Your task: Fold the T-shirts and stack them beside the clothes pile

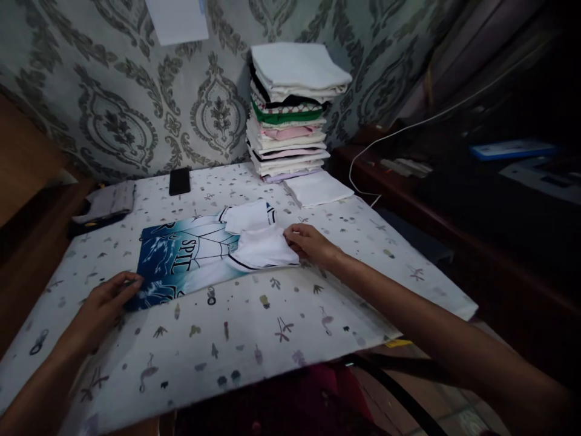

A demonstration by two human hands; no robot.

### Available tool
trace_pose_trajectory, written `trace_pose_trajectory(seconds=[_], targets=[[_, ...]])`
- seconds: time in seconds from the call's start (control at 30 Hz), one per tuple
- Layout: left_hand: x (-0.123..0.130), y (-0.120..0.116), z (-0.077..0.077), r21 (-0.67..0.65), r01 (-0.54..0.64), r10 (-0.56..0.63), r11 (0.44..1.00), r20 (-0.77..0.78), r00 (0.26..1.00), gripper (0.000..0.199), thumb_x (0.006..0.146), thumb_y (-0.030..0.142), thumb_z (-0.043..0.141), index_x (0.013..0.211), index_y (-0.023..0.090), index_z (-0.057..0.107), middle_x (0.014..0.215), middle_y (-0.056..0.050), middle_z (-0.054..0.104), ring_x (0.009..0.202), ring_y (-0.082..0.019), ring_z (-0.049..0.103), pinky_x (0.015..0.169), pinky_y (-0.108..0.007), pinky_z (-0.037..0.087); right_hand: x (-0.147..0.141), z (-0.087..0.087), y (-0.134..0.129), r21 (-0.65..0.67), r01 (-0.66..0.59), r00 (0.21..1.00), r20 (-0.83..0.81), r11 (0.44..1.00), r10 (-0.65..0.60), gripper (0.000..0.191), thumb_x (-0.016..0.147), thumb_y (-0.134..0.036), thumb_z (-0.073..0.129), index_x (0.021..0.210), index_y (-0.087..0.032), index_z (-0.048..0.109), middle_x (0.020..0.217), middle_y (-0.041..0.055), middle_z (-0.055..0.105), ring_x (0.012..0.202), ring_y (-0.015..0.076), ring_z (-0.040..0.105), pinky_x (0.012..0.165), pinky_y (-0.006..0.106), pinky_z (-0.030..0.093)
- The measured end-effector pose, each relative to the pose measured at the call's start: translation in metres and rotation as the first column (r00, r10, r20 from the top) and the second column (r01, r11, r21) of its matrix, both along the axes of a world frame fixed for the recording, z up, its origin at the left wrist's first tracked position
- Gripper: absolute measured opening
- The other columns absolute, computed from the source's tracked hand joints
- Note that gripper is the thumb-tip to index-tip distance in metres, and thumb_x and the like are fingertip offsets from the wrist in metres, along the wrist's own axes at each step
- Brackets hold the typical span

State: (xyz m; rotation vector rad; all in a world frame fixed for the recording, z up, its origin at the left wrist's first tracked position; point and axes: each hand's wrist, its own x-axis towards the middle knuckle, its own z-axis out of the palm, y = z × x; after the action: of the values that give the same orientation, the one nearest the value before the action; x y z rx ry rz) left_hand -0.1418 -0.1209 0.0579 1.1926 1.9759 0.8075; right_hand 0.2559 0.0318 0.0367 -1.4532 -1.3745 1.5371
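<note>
A blue and white printed shirt, partly folded, lies flat on the patterned white cloth of the table. My left hand pinches the near left corner of its dark blue end. At the opposite end, my right hand has its fingers closed on the edge of the white folded part. Dark lettering shows on the shirt's blue half, and white flaps lie over its right end.
Behind the shirt rises a tall stack of folded clothes, with a folded white cloth beside it. A black phone and folded grey clothing lie at the back left. A white cable hangs at the right.
</note>
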Motion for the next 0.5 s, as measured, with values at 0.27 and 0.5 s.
trace_pose_trajectory(seconds=[0.27,0.5], targets=[[0.005,0.000,-0.008,0.014,-0.043,0.043,0.999,0.023,0.999,0.069,0.058,0.073,0.074,0.106,0.025,0.063,0.075,0.003,0.064,0.066,-0.017,0.056,0.056,-0.024,0.042,0.003,0.000,-0.002,0.068,-0.100,0.995,-0.004,0.993,0.101,0.043,0.077,-0.039,0.072,0.114,-0.021,0.060,0.063,-0.0073,0.046,0.053,0.0097,0.041,0.048,0.022,0.031],[0.006,0.024,0.006,0.012,0.164,-0.137,0.986,-0.487,0.862,0.041,0.081,0.058,0.054,0.105,0.025,0.061,0.093,-0.001,0.071,0.083,-0.024,0.064,0.072,-0.031,0.048,0.010,-0.011,-0.015,0.362,-0.155,0.987,0.099,0.919,0.127,0.044,0.085,-0.043,0.062,0.122,-0.020,0.059,0.076,-0.0026,0.057,0.062,0.0119,0.047,0.055,0.025,0.037]])
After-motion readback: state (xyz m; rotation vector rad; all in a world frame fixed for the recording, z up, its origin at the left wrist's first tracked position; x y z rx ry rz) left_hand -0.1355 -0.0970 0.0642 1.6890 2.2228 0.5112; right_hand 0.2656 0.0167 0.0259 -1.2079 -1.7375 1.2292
